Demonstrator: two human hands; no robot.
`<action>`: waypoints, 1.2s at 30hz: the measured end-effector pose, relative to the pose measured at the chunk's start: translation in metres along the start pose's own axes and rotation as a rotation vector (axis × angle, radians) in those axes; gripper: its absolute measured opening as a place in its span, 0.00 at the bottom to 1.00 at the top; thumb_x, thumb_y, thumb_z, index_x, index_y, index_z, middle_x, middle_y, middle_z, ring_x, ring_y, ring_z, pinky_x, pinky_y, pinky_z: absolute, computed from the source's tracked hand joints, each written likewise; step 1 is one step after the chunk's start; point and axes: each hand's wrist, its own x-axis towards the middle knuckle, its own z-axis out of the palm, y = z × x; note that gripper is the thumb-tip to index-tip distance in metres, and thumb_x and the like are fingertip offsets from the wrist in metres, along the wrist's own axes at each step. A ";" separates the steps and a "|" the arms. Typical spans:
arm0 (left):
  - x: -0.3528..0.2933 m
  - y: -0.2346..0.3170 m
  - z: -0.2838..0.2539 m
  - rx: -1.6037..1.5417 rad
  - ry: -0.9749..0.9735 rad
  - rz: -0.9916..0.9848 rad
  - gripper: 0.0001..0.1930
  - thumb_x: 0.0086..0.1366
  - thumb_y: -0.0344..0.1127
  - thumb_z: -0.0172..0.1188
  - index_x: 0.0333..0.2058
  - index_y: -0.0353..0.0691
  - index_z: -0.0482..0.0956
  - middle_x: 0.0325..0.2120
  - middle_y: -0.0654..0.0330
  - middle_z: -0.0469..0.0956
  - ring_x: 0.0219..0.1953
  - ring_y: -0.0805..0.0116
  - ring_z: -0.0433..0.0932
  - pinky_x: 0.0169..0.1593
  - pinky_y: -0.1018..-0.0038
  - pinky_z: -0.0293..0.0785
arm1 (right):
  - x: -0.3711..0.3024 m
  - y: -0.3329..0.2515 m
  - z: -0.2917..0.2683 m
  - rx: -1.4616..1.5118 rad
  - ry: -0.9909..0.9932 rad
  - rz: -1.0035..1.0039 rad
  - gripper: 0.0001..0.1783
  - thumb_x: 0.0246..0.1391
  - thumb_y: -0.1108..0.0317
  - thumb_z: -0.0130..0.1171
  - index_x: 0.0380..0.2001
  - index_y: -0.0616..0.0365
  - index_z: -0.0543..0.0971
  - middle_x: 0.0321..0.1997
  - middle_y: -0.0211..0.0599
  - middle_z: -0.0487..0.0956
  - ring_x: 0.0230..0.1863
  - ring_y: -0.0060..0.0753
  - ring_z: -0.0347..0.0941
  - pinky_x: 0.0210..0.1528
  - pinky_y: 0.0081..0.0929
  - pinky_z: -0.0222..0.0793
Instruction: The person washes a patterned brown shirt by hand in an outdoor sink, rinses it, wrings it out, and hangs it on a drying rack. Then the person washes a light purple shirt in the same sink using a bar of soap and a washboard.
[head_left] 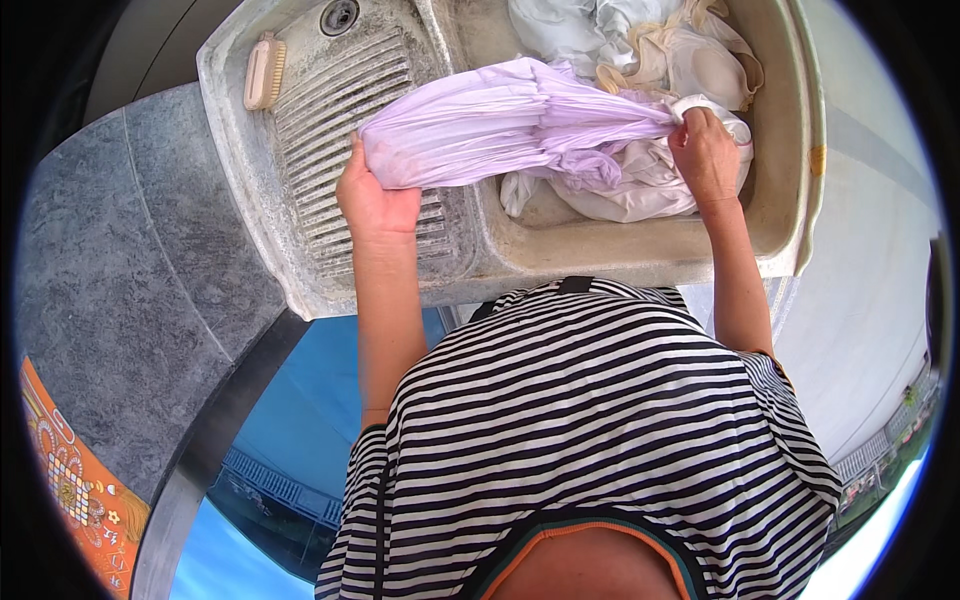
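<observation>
A lilac garment (500, 125) is stretched sideways between my two hands, its fabric drawn into long pleats. My left hand (380, 200) grips its left end above the ribbed washboard (330, 130), with the fingers mostly hidden by the cloth. On the right, my right hand (705, 155) pinches the bunched other end over the sink basin (620, 243). Beneath the garment lies a crumpled pale pink cloth (650, 190) in the basin. What kind of garment the lilac one is, I cannot tell.
A scrub brush (265, 72) rests at the washboard's upper left, near a drain (339, 17). Farther back in the basin are a beige bra (700, 65) and a pale blue cloth (570, 30). A grey stone-patterned counter (130, 250) adjoins the sink on the left.
</observation>
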 end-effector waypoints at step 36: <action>-0.022 0.005 0.047 1.352 -0.682 0.725 0.20 0.63 0.49 0.67 0.41 0.38 0.77 0.33 0.66 0.77 0.36 0.72 0.76 0.40 0.69 0.75 | 0.098 -0.051 -0.065 1.131 0.528 0.082 0.09 0.64 0.70 0.57 0.44 0.60 0.83 0.40 0.28 0.83 0.41 0.20 0.76 0.46 0.18 0.71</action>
